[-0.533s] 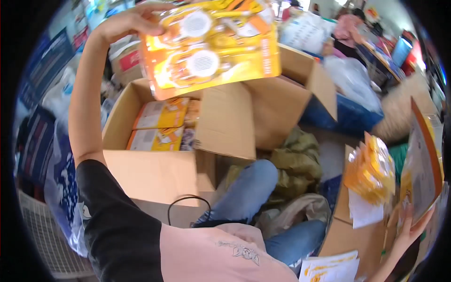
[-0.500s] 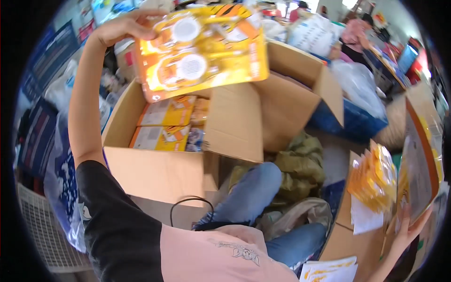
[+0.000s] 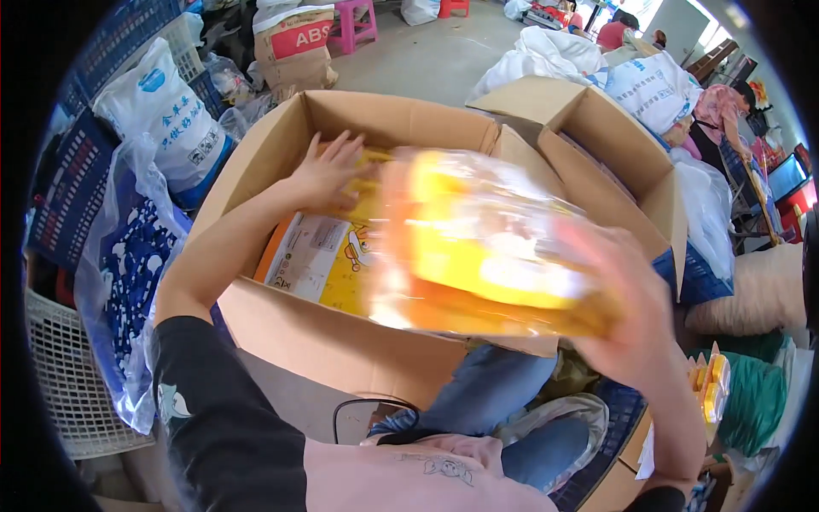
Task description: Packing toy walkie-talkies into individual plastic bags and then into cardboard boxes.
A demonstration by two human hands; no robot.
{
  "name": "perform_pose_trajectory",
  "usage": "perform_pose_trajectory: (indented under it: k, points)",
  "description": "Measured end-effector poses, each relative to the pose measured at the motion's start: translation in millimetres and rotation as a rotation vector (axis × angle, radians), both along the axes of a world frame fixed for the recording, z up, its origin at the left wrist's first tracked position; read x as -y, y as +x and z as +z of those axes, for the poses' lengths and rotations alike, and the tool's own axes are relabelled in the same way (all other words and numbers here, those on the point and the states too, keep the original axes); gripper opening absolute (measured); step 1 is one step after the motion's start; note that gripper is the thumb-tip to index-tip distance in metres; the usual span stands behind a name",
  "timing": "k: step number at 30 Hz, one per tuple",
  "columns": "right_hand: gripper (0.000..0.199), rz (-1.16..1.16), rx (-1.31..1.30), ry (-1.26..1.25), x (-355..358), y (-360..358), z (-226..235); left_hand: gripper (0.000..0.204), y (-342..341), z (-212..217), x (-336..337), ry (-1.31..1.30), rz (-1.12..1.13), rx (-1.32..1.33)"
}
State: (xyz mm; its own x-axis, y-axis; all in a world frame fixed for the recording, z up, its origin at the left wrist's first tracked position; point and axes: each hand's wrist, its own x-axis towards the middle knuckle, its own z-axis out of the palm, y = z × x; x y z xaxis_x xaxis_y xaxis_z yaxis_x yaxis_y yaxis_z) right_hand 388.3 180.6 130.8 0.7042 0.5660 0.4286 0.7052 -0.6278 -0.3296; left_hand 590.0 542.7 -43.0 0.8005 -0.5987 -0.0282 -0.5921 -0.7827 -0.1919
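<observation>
Both hands on yellow-orange blister pack (image 3: 478, 247), motion-blurred, held flat over open cardboard box (image 3: 341, 346). Left hand (image 3: 328, 175) grips pack's far-left edge inside box mouth, fingers spread on top. Right hand (image 3: 631, 316) clasps pack's near-right end, over box's right corner; exact finger closure blurred, can't tell. More yellow printed packs (image 3: 320, 256) lie flat inside box, under held pack. White sack (image 3: 166, 115) left of box. Blue-patterned plastic bag (image 3: 128, 282) just beside box's left wall.
</observation>
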Motion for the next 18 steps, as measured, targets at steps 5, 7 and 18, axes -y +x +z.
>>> perform_pose_trajectory:
  k: [5, 7, 18]
  points:
    - [0.070, 0.013, -0.153, -0.208, -120, 37, -54, 0.055, 66, 32, -47, -0.687, 0.226, -0.916]
    - [0.068, 0.110, -0.354, -0.361, -145, 55, -111, 0.053, 57, 90, -9, -0.882, 0.308, -0.659]
    - [0.043, 0.303, -0.427, 0.429, -6, 17, -94, 0.088, -45, 31, 12, 0.182, 0.112, -0.611]
